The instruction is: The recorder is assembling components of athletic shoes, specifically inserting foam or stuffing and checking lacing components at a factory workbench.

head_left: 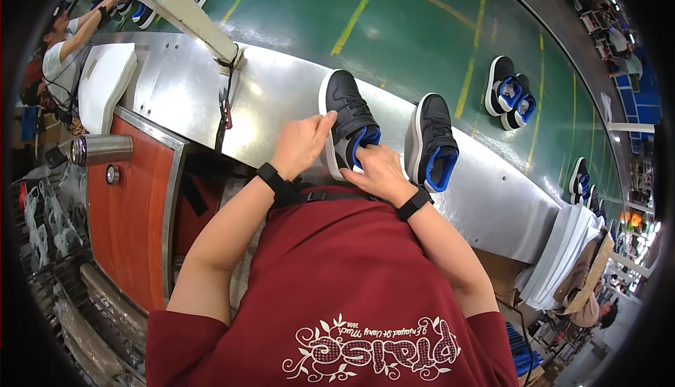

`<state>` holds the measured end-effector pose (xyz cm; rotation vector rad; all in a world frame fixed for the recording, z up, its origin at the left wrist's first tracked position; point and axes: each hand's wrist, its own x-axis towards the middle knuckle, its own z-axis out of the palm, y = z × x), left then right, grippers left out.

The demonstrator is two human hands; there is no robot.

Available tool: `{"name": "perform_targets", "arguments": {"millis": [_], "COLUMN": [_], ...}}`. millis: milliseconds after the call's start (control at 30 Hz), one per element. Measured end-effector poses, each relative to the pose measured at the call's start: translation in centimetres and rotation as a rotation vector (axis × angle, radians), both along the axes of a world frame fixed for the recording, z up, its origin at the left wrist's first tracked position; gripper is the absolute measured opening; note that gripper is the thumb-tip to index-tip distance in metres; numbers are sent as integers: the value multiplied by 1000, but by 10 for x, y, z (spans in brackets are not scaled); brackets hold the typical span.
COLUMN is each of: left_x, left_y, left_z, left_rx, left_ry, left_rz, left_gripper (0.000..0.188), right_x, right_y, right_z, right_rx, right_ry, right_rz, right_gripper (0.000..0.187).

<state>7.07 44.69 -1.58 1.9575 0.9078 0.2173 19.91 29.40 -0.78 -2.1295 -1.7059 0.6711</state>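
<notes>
A black and grey sneaker [346, 109] with a white sole and blue lining rests on the metal ledge, its toe pointing away from me. My left hand [301, 146] holds its left side, fingertips against the sole edge. At its heel, my right hand [383, 170] grips the collar with fingers reaching into the opening; the fingertips are hidden inside. A matching sneaker [432, 141] stands just to the right, apart from both hands, its blue-lined opening facing me.
Beyond the metal ledge [492, 204] runs a green conveyor belt [422, 24] with yellow lines, carrying another sneaker pair [510, 93]. A slanted beam [172, 7] crosses the upper left. White sheets [105, 84], a steel flask [103, 149] and a co-worker [63, 56] are at left; stacked white sheets [562, 253] hang at right.
</notes>
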Motion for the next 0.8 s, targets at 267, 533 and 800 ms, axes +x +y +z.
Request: {"name": "perform_targets", "arguments": {"millis": [267, 533, 800], "left_x": [13, 67, 37], "left_y": [10, 14, 29], "left_z": [1, 45, 24], "left_rx": [-433, -262, -583], "left_ry": [-53, -149, -119], "left_rz": [7, -272, -306], "left_gripper": [44, 40, 36], "right_x": [-17, -32, -13], "right_y": [17, 25, 2], "right_z": [-4, -17, 0], "right_rx": [-18, 88, -51], "right_ry": [-175, -346, -137], "right_rz": [23, 96, -17], "right_gripper": [38, 32, 38]}}
